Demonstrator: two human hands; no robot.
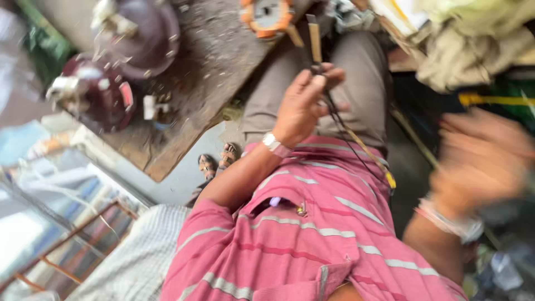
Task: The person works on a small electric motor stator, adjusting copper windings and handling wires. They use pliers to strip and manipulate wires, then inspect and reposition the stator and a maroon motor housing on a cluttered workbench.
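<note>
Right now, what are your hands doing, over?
Left hand pinching black wires. Right hand blurred, grip unclear. Wooden board with dark round parts ahead.

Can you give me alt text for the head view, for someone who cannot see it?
Looking down a pink striped shirt, the left hand pinches thin dark wires beside a slim wooden stick over the lap. The right hand is a motion blur, so its grip is unclear. Two dark red motor-like housings sit on a dirty board.

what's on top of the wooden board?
On the board: two dark maroon rounded housings with white fittings, small debris, and an orange-rimmed part at its far edge. What lies under the housings is covered. The left hand holds a thin tool with black wires beside it.
</note>
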